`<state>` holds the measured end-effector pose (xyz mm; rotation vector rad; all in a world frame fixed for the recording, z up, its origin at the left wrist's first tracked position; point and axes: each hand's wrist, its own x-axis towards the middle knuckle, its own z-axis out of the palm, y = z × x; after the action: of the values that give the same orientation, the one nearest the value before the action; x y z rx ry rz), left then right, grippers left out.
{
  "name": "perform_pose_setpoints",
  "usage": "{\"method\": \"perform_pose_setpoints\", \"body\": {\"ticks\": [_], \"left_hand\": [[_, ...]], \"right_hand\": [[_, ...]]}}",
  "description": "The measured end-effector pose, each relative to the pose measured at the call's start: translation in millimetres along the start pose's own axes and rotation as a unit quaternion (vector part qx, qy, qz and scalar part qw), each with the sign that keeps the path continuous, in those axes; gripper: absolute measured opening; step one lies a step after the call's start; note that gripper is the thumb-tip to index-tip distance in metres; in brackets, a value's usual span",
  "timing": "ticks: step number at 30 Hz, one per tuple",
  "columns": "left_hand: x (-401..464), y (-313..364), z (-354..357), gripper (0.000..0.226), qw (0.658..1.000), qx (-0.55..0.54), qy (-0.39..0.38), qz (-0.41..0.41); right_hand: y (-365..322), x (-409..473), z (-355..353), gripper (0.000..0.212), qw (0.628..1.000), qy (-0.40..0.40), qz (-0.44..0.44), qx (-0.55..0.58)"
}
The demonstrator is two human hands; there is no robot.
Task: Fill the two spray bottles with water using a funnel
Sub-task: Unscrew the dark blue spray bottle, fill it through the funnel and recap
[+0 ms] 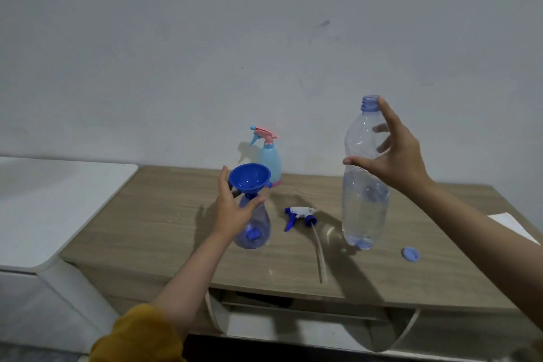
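Left hand (232, 209) grips the clear violet spray bottle (254, 226) beneath the blue plastic funnel (249, 178); right hand (393, 156) clasps the uncapped clear water bottle (364, 185). The pink-topped pale blue sprayer (269, 159) remains capped, apparently unfilled.

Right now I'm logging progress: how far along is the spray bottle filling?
Done: the trigger head is off and lies on the table, the water bottle's cap is off, and the funnel sits in the clear spray bottle.
In hand: the left hand steadies that bottle; the right hand holds the water bottle upright.
Left: pouring, then the pale blue spray bottle, still capped.
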<state>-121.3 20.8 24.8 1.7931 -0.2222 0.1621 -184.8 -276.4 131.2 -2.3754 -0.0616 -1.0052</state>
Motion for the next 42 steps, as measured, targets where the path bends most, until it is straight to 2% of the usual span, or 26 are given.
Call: {"method": "perform_pose_setpoints", "body": {"ticks": [7, 14, 16, 20, 23, 25, 28, 33, 38, 42], "left_hand": [[-3, -2, 5, 0.083, 0.999, 0.022, 0.021, 0.018], [-1, -9, 13, 0.071, 1.000, 0.015, 0.019, 0.000], [-2, -12, 14, 0.069, 1.000, 0.016, 0.018, 0.002], [-2, -17, 13, 0.064, 0.999, 0.029, 0.015, -0.006], [-1, -21, 10, 0.061, 0.999, 0.040, 0.014, -0.007], [-1, -25, 10, 0.057, 0.998, 0.053, 0.012, -0.013], [-2, -30, 9, 0.047, 0.998, 0.057, 0.002, -0.024], [2, -42, 12, 0.044, 0.998, 0.025, -0.008, -0.051], [4, -47, 13, 0.041, 0.998, 0.013, -0.003, -0.059], [2, -52, 11, 0.043, 0.999, 0.013, -0.008, -0.050]], "right_hand": [[34, -25, 13, 0.120, 0.997, 0.061, 0.035, 0.028], [38, -33, 16, 0.118, 0.998, 0.045, 0.037, 0.009], [39, -37, 21, 0.111, 0.998, 0.055, 0.014, -0.021], [30, -43, 34, 0.085, 0.970, 0.168, -0.088, -0.152], [4, -44, 51, 0.067, 0.958, 0.179, -0.182, -0.131], [-18, -43, 64, 0.058, 0.965, 0.123, -0.218, -0.081], [-52, -38, 87, 0.051, 0.974, -0.015, -0.225, -0.020], [-101, -7, 120, 0.066, 0.960, -0.242, -0.140, 0.032], [-126, 37, 147, 0.093, 0.890, -0.447, -0.050, -0.070], [-138, 50, 164, 0.088, 0.834, -0.528, -0.022, -0.157]]}}
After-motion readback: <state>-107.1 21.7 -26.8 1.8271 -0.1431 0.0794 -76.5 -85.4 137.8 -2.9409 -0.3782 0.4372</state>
